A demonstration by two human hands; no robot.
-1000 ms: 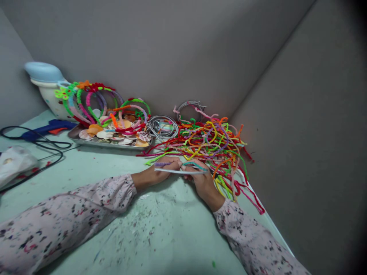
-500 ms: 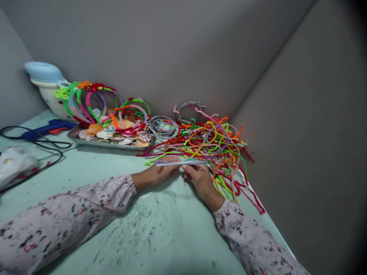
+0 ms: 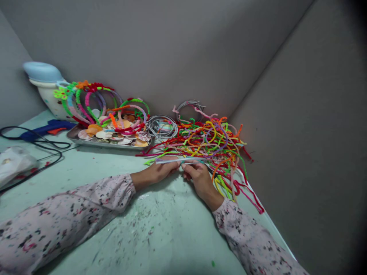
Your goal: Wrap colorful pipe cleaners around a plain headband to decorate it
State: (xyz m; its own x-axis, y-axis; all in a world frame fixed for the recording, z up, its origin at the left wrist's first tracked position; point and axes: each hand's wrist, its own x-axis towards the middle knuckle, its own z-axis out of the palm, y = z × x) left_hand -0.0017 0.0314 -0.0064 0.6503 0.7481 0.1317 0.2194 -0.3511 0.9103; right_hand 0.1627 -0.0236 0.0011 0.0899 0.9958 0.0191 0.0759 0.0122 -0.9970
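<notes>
Pinched fingers of my left hand (image 3: 164, 169) and my right hand (image 3: 200, 179) meet near the middle of the table, almost touching. Both are closed on a pale lavender pipe cleaner (image 3: 169, 161) that stretches across the fingertips. A bit of teal shows along it near my right fingers, though whether that is a second strand I cannot tell. Just beyond the hands lies a tangled heap of coloured pipe cleaners (image 3: 200, 141). Some of the heap's strands reach close to my right hand.
Left of the heap are a coil of grey wire (image 3: 162, 128) and a metal tray (image 3: 109, 144) of seashells, with pipe-cleaner-wrapped hoops (image 3: 88, 101) on it. A blue glue gun (image 3: 43, 130), its black cord, a white plastic bag (image 3: 17, 164) and a blue-lidded container (image 3: 47, 89) stand farther left.
The pale pipe cleaner has tilted slightly, its right part now higher and lying farther from me. Both hands keep nearly the same place and grip.
</notes>
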